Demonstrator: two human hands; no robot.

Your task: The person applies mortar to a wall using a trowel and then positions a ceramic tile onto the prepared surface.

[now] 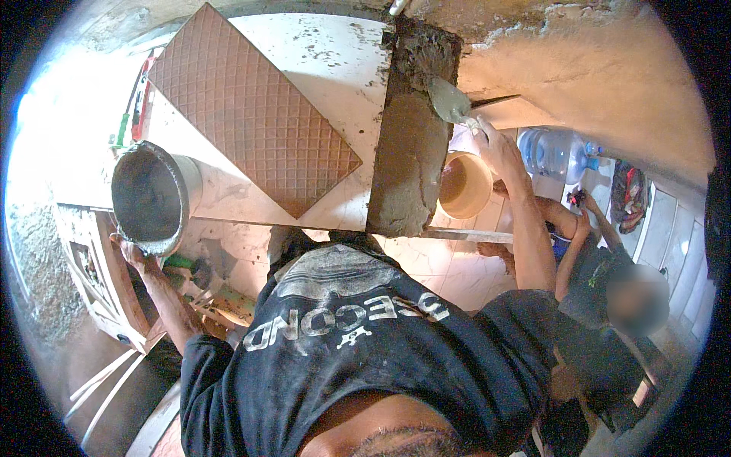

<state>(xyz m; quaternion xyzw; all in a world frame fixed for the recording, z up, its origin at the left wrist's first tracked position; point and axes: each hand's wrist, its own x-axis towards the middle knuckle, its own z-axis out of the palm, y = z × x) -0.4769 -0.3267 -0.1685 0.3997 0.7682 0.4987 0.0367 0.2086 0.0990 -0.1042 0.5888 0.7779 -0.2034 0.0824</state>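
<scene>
Admittedly, much of the trowel's [449, 100] handle was hidden inside the right hand [499, 148], and only its blade showed clearly beyond the fingers. Fierce glare swallowed the far edge of the work surface [327, 57] to the left of both hands. The left hand [135, 251] met the near rim of a mortar bucket [184, 183], but some of its fingers were lost against the wall, so I cannot tell whether they closed on it; what lay inside looked like grey mortar, though the shadow made that uncertain.

The right hand was closed around the trowel, its flat blade touching the mortar bed [411, 145] just to the left of that grip. This was a long strip of wet, dark grey mortar, rough at the far end and smoother nearer the body. Between the two hands lay a rectangular brown tile [255, 110], its ribbed, gridded back upward. Just below the trowel grip stood a round cream plastic bucket [481, 186]; to its right lay a translucent blue water bottle [550, 154].
</scene>
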